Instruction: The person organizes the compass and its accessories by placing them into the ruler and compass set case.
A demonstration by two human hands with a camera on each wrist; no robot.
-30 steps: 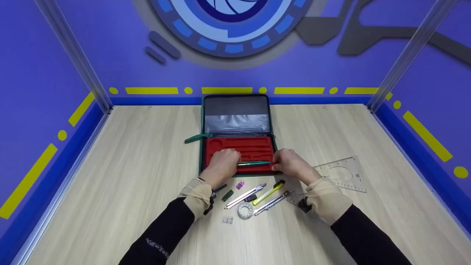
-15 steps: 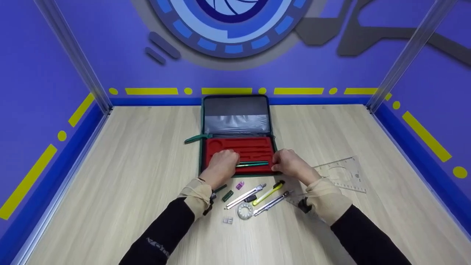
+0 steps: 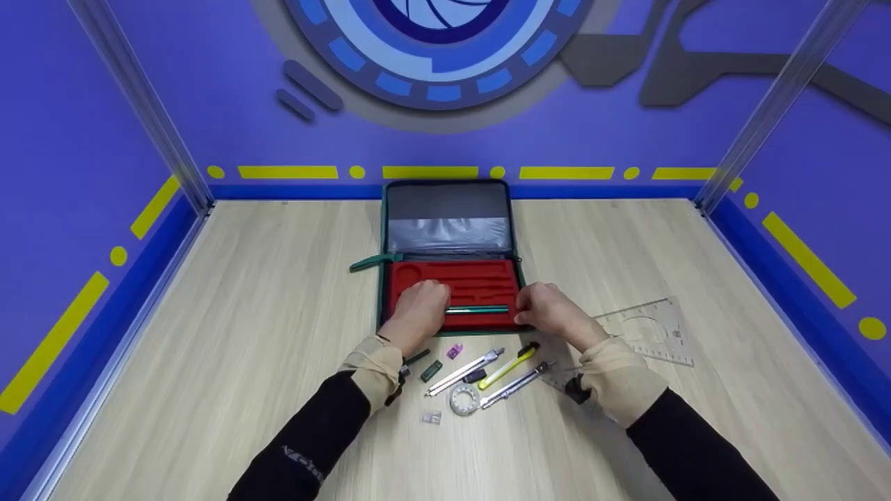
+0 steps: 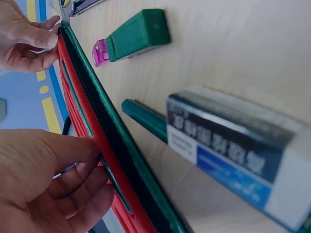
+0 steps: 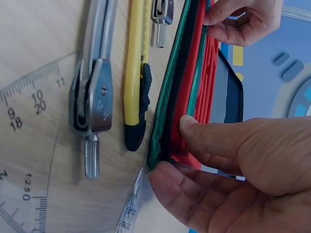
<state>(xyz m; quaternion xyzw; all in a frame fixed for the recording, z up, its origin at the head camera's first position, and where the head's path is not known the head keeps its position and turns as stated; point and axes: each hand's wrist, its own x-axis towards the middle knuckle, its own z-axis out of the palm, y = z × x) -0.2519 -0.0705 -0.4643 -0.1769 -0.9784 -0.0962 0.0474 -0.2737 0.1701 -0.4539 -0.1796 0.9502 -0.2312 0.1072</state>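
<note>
A zip case [image 3: 447, 197] lies open, its red moulded tray [image 3: 456, 269] facing up. Across the tray's near part lies a slim green pencil [image 3: 480, 309]. My left hand [image 3: 419, 310] pinches its left end between thumb and fingers; in the left wrist view the pencil [image 4: 116, 185] sits along the tray's near edge. My right hand [image 3: 555, 312] grips the near right corner of the case. In the right wrist view its thumb [image 5: 189, 122] presses on the red tray while the fingers lie against the green outer side [image 5: 157, 131].
In front of the case lie compasses [image 3: 464, 372], a yellow cutter [image 3: 508, 366], a tape roll [image 3: 463, 399], a purple sharpener [image 3: 454, 351], a green block [image 3: 431, 370] and a small clear piece [image 3: 431, 417]. A clear set square [image 3: 651, 330] lies right. A green strap [image 3: 376, 261] sticks out left.
My left hand has shifted slightly left, and the pencil has moved a little left with it, lying straighter along the tray. The right hand stays at the case corner.
</note>
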